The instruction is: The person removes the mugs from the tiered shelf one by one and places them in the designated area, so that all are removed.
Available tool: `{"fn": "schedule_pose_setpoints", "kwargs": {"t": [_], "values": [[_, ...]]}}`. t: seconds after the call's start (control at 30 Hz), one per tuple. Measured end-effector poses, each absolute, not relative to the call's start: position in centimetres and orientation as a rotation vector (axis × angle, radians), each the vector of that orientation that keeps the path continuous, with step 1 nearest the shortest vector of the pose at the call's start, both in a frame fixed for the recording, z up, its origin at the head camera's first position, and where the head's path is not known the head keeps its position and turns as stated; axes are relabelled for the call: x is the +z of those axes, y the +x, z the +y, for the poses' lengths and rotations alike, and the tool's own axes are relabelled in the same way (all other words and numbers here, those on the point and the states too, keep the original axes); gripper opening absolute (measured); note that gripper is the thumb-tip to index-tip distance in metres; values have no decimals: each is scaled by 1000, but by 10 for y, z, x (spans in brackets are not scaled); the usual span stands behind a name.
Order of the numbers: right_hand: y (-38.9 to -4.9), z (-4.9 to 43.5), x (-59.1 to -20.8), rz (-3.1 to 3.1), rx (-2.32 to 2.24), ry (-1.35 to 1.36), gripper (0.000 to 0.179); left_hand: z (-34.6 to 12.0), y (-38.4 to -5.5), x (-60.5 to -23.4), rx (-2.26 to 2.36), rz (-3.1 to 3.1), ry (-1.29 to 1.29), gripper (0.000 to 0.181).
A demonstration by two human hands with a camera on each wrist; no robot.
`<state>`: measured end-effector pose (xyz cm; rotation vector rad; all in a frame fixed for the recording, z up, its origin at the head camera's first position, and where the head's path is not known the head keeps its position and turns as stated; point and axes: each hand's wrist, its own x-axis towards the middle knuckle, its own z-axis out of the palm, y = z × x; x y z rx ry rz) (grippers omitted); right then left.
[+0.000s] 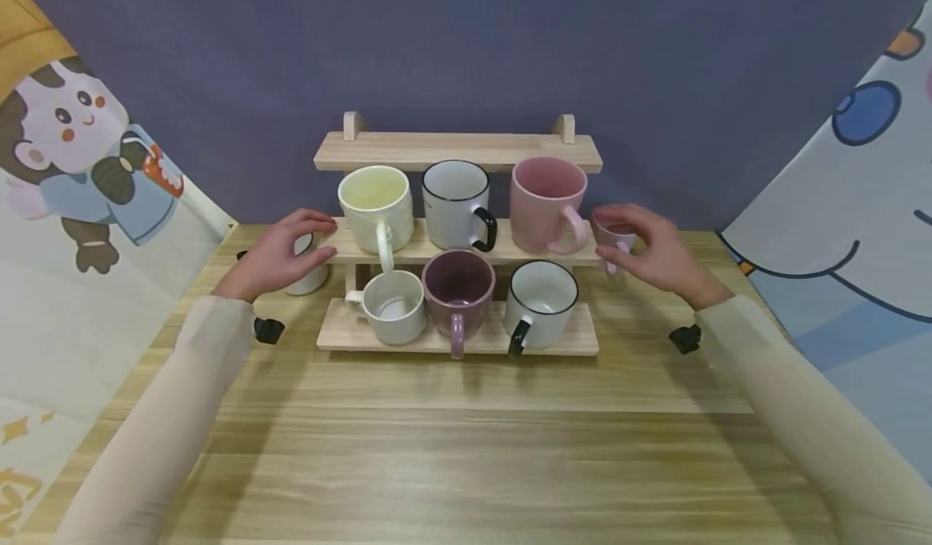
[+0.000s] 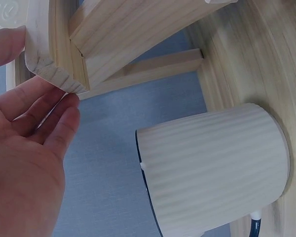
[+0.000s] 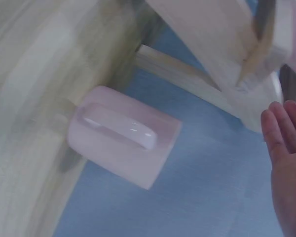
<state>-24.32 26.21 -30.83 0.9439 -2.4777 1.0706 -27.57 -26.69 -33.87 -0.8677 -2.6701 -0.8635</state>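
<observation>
My left hand (image 1: 280, 254) is at the left end of a wooden tiered rack (image 1: 457, 153). In the left wrist view, its thumb and fingers lie on either side of the middle shelf's end (image 2: 56, 54), pinching it. My right hand (image 1: 648, 250) is near the same shelf's right end, fingers extended and nothing in them; a small gap shows in the right wrist view. The middle shelf bears a pale yellow mug (image 1: 374, 197), a white black-rimmed mug (image 1: 451, 213) and a large pink mug (image 1: 542, 213). Below sit a ribbed off-white cup (image 1: 395, 310), a purple mug (image 1: 459, 290) and another white black-rimmed mug (image 1: 542, 306).
A ribbed white mug (image 2: 212, 168) with a dark rim stands on the table beside my left hand. A small pink mug (image 3: 123, 138) stands by my right hand. Blue-grey cloth (image 1: 459, 44) hangs behind the rack, with printed panels (image 1: 837, 189) at the sides.
</observation>
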Motion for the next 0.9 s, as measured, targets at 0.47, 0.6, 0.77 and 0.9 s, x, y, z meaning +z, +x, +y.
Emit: {"fn": "schedule_pose_setpoints", "kwargs": {"t": [0.47,0.6,0.77,0.9], "values": [[-236,244,-269,-2402,1229,931,58,-264,-272,-334,-883,-2684,-848,36],[-241,235,-260,-2424,1280,921,64,-264,-272,-334,-860,-2687,-846,37],[-263,230,-259,-2472,1296,879,71,-265,-274,-335,-863,-2692,-848,38],[-271,222,-254,-2508,1254,883,73,-265,-274,-335,-857,-2697,-850,38]]}}
